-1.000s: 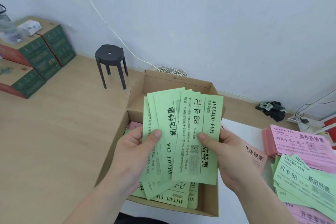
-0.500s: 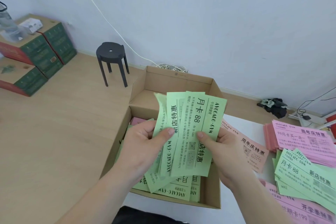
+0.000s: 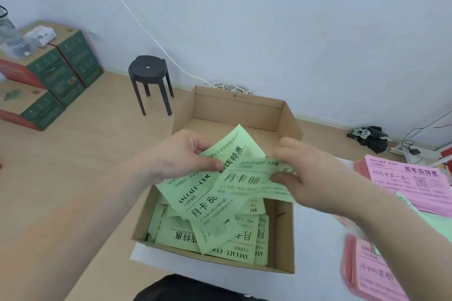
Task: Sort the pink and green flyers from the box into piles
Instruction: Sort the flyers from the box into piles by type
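Observation:
Over the open cardboard box [image 3: 286,234] both my hands hold green flyers. My left hand [image 3: 181,156] pinches a tilted bunch of green flyers [image 3: 203,193] between thumb and fingers. My right hand [image 3: 300,171] grips another green flyer [image 3: 252,178] that lies almost flat and overlaps the bunch. More green flyers [image 3: 230,249] lie loose in the box bottom. A pink pile [image 3: 411,183] sits on the white table at the right, with a second pink pile [image 3: 374,273] at the lower right and a green pile [image 3: 430,220], partly hidden by my right forearm, between them.
The box stands on a white table [image 3: 315,239] over a wooden floor. A black stool [image 3: 150,80] stands behind the box to the left. Stacked green and red cartons [image 3: 46,76] fill the far left. Cables and dark cloth [image 3: 371,137] lie by the wall at right.
The fanned green flyers, held upright before, have split: my right hand draws some rightward and flat, my left hand keeps the rest tilted. The view has tipped down over the box.

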A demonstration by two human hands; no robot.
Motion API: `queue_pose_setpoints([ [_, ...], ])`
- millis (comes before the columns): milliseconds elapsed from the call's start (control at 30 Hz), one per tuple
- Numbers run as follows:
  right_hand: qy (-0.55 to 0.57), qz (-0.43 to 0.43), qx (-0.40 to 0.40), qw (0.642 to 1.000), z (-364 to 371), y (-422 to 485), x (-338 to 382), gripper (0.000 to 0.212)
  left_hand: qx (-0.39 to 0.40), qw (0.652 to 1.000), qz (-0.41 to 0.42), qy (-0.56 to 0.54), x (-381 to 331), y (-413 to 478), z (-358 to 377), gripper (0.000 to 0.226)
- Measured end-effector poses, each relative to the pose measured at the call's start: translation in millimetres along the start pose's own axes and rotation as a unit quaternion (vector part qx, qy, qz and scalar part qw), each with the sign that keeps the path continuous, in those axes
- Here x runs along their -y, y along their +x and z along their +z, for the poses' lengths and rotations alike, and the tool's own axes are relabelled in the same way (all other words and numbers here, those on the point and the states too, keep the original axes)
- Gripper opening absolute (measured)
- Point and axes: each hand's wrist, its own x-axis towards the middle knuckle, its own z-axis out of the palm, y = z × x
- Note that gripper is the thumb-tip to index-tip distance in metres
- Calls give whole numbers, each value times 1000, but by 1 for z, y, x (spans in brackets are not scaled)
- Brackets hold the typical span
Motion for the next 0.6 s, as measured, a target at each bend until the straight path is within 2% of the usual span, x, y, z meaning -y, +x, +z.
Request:
queue_pose_setpoints([
  [33,-77,-60,-33,995,2,3,7,16,21,1000,2,22,-6,2,-2,16],
  [100,-152,-138,-93,974,11,7,20,26,55,997,7,54,-14,5,-1,12],
  [233,-128,-167,-97,973,34,14,28,37,66,996,8,58,-12,10,12,9],
  [333,-79,-134,-73,985,41,17,18,28,72,996,-1,57,-11,14,20,16],
  [433,-13,-53,12,998,34,16,17,19,65,995,14,76,-18,20,27,12],
  [533,44,52,31,997,28,10,15,28,51,993,53,94,-27,22,32,5],
  [600,77,87,19,993,23,5,13,34,71,993,64,72,-30,19,32,9],
])
